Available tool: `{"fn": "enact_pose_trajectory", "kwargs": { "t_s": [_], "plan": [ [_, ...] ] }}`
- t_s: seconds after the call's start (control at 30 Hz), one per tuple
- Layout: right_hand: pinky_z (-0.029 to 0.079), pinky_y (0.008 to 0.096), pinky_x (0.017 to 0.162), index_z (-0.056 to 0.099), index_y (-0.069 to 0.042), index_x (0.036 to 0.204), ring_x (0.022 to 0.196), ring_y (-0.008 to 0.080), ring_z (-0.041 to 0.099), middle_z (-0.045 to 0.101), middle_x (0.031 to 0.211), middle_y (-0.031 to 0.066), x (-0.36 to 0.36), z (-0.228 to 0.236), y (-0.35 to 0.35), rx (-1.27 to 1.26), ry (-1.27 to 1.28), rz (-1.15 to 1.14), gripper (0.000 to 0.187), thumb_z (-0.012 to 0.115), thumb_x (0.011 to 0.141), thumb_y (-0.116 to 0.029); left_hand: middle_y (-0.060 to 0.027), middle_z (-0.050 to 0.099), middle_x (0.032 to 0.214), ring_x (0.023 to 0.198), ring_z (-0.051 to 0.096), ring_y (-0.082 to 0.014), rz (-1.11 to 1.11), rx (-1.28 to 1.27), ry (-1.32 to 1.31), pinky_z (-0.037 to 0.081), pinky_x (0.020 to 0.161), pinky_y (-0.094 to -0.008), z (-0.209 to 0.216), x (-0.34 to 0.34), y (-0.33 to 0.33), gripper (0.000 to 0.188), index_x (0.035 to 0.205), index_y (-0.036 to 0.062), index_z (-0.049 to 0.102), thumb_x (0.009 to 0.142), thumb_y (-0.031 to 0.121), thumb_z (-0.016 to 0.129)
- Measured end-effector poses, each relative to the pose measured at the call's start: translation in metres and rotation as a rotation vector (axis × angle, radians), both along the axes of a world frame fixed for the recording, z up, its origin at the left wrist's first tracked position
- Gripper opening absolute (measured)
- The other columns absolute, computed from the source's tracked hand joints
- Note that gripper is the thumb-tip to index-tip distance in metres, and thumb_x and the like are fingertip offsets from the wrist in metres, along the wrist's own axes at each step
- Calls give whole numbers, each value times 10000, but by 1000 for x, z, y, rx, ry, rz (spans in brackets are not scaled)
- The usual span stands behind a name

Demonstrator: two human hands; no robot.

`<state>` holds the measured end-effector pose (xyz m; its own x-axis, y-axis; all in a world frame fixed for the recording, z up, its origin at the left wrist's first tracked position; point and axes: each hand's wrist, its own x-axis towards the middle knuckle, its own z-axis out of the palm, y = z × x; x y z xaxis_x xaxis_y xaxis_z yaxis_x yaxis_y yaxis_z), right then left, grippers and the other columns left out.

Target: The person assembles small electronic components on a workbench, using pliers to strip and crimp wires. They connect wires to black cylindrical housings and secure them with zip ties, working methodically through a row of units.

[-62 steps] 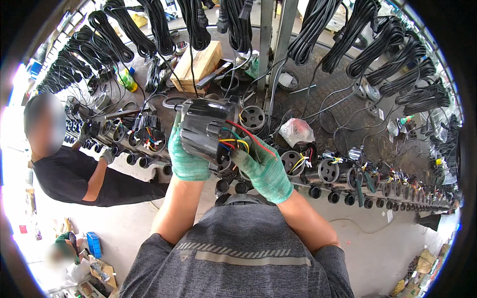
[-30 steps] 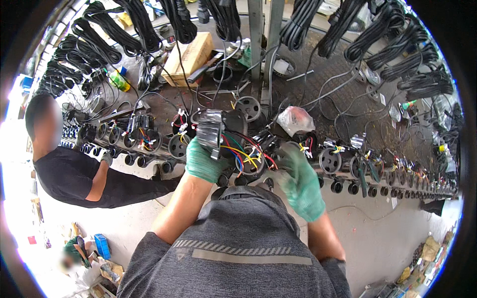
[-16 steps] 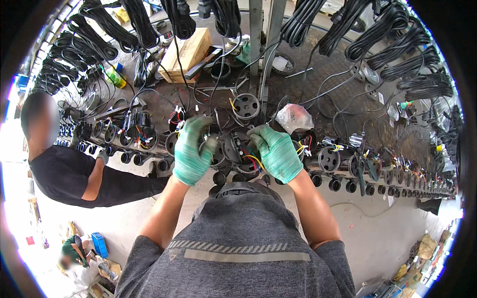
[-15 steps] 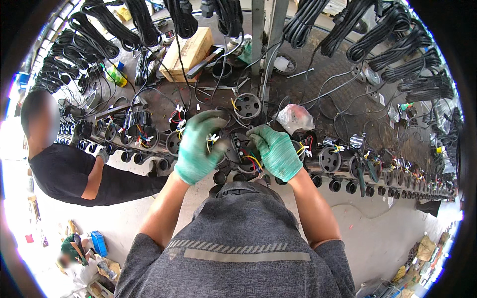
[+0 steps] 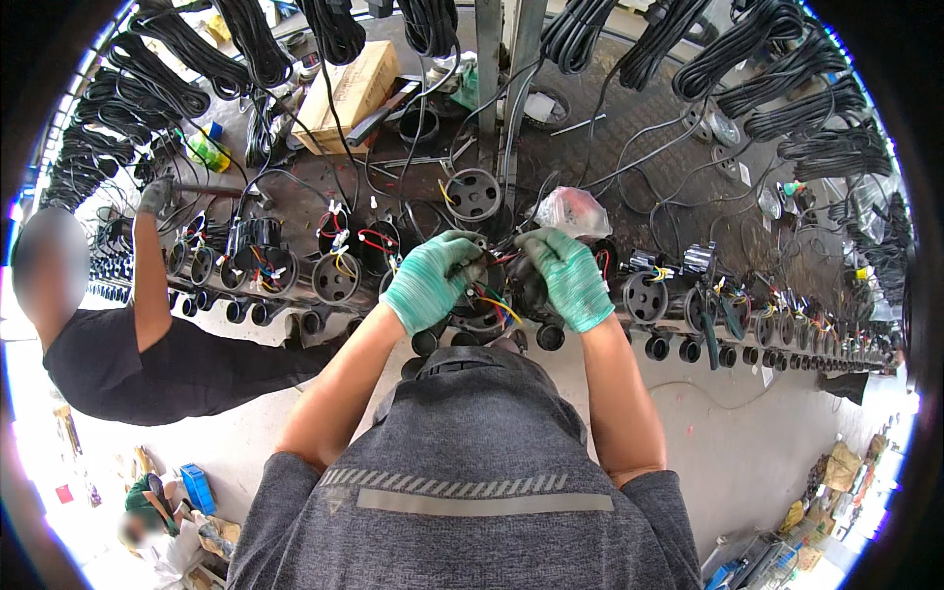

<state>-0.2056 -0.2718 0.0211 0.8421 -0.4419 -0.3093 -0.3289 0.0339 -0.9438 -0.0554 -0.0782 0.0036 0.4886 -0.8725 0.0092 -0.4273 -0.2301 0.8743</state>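
Observation:
My left hand (image 5: 435, 280), in a green-coated glove, has its thumb and fingers pinched together on a thin wire. Close to its right, my right hand (image 5: 570, 279), gloved alike, is closed with its fingertips at the same wiring. A short red wire (image 5: 503, 259) shows in the gap between them; its ends are hidden by the fingers. Below the hands, yellow, red, green and blue wires (image 5: 502, 308) stick out of a round black housing (image 5: 479, 323), partly covered by my left hand. A round black part with holes (image 5: 473, 195) lies just beyond.
Similar housings (image 5: 645, 298) line the table's near edge on both sides. Coiled black cables (image 5: 580, 35) hang along the far side. A clear plastic bag (image 5: 573, 212), a cardboard box (image 5: 346, 96) and a metal post (image 5: 489, 84) stand beyond. A co-worker (image 5: 108, 344) is at the left.
My left hand has moved right and closed, coming nearer to my right hand, which shifted slightly right. The co-worker's arm has stretched out over the table to a bar-like tool.

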Motion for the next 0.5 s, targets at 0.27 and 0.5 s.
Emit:
{"fn": "enact_pose_trajectory", "kwargs": {
  "t_s": [0.27, 0.5],
  "plan": [
    [548, 450, 964, 740, -63, 1185, 1085, 375, 675, 727, 1145, 158, -29, 17, 20, -947, -304, -251, 247, 755, 938, -51, -122, 678, 1427, 1163, 684, -180, 49, -159, 285, 561, 1005, -313, -3, -4, 3, 251, 1256, -64, 677, 1007, -39, 668],
    [550, 473, 953, 729, -55, 1215, 1048, 370, 673, 707, 1129, 151, -36, 27, 33, -1048, -365, -108, 336, 764, 886, 4, -109, 691, 1388, 1129, 691, -176, 63, -102, 224, 570, 978, -312, 0, -8, -2, 253, 1263, -75, 676, 1014, -41, 657]
  ]
}}
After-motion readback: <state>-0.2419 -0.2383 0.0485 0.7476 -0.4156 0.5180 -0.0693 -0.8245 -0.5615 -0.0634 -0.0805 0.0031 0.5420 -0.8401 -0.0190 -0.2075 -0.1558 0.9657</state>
